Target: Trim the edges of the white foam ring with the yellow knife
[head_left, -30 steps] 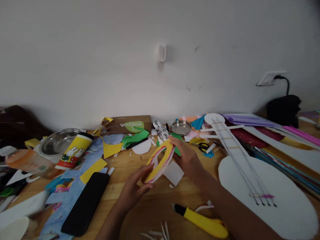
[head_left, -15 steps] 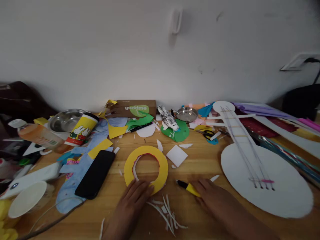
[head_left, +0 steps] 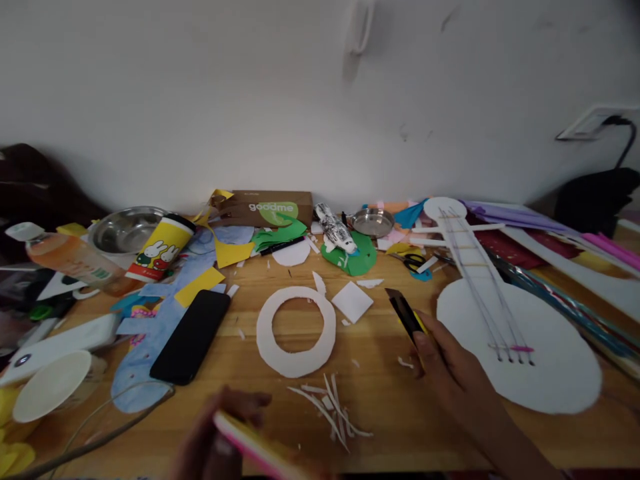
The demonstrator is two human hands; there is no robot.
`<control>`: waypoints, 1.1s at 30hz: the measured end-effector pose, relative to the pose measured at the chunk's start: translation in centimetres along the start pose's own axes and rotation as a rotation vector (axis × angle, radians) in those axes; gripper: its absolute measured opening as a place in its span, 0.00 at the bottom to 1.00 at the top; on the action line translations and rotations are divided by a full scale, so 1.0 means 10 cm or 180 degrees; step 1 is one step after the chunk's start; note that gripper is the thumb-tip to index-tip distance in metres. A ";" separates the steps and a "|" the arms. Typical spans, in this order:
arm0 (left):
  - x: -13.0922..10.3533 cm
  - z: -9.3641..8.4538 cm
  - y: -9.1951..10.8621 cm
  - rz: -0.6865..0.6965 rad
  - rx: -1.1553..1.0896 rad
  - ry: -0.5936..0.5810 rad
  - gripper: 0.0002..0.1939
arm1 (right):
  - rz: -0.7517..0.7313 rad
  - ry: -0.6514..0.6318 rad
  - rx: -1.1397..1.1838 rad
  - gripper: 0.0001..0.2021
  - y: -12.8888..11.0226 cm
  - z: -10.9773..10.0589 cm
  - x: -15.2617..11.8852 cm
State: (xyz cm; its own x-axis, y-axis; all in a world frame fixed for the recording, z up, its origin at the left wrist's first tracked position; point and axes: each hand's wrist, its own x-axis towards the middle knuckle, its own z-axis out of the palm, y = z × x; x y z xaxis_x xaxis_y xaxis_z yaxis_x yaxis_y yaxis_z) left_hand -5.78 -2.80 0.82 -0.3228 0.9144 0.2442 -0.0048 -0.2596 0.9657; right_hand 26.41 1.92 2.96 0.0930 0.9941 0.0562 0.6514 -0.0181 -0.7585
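My left hand (head_left: 220,423) is closed on a yellow ring (head_left: 260,447) at the bottom of the view. The ring is tilted nearly edge-on, blurred, with a white and pink edge; part of it is cut off by the frame. Flat on the wooden table (head_left: 380,427) lies a white ring (head_left: 270,333), apart from both hands. My right hand (head_left: 445,360) grips a yellow and black utility knife (head_left: 406,317), raised above the table with its tip pointing up and left. Thin white strips (head_left: 333,413) lie between my hands.
On the left are a black phone (head_left: 193,337), a patterned cup (head_left: 163,247), a bottle (head_left: 75,257) and a metal bowl (head_left: 127,230). A white guitar-shaped cutout (head_left: 520,347) with strings lies right. Scissors (head_left: 413,260) and a brown box (head_left: 270,207) are farther back.
My left hand has lifted the yellow ring off the white ring and drawn it toward me. My right hand has raised the knife and turned it upward.
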 end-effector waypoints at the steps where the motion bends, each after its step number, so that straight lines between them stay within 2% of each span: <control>1: 0.06 0.04 0.05 -0.0329 -0.0409 0.0483 0.17 | -0.0009 0.0076 -0.0005 0.23 -0.02 0.01 -0.03; 3: 0.22 0.15 0.11 -0.1255 -0.0695 0.1192 0.21 | -0.0065 0.0060 -0.0027 0.28 -0.06 0.03 -0.10; 5: 0.35 0.25 0.11 -0.1899 -0.0894 0.1377 0.27 | -0.0156 -0.0104 -0.0038 0.31 -0.09 0.05 -0.18; 7: 0.43 0.31 0.04 -0.2117 -0.1044 0.1446 0.28 | -0.0327 -0.0336 -0.0111 0.30 -0.11 0.06 -0.29; 10: 0.42 0.32 -0.10 -0.1889 -0.0941 0.1480 0.25 | -0.0753 -0.0487 -0.0221 0.28 -0.09 0.08 -0.44; 13: 0.35 0.29 -0.17 -0.1327 -0.0500 0.1367 0.23 | -0.0883 -0.0528 -0.0231 0.25 -0.05 0.12 -0.54; 17: 0.24 0.30 -0.17 -0.0694 0.0020 0.1328 0.20 | -0.0607 -0.0724 0.0007 0.16 -0.06 0.25 -0.55; 21: 0.14 0.34 -0.23 -0.0295 0.0210 0.1367 0.17 | -0.0188 -0.1007 0.0335 0.18 -0.13 0.39 -0.54; 24: 0.08 0.32 -0.35 -0.0239 0.0544 0.1103 0.14 | -0.0064 -0.1042 0.0338 0.21 -0.17 0.49 -0.56; 26: 0.07 0.30 -0.42 -0.0262 0.0804 0.0925 0.12 | -0.0152 -0.1059 0.0270 0.23 -0.18 0.55 -0.58; 30: 0.06 0.26 -0.48 -0.0245 0.0962 0.0639 0.09 | -0.0694 -0.1321 0.0029 0.24 -0.22 0.65 -0.62; 33: 0.05 0.22 -0.50 -0.0212 0.0989 0.0483 0.09 | -0.1019 -0.1282 -0.0239 0.23 -0.23 0.71 -0.67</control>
State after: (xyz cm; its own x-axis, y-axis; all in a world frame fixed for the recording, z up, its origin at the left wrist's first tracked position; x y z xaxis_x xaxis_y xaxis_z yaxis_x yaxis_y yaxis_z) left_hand -3.84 -0.37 -3.69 -0.4685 0.8635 0.1866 0.2502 -0.0728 0.9654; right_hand 18.95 -3.95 -0.31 -0.4075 0.9131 0.0122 0.6533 0.3008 -0.6948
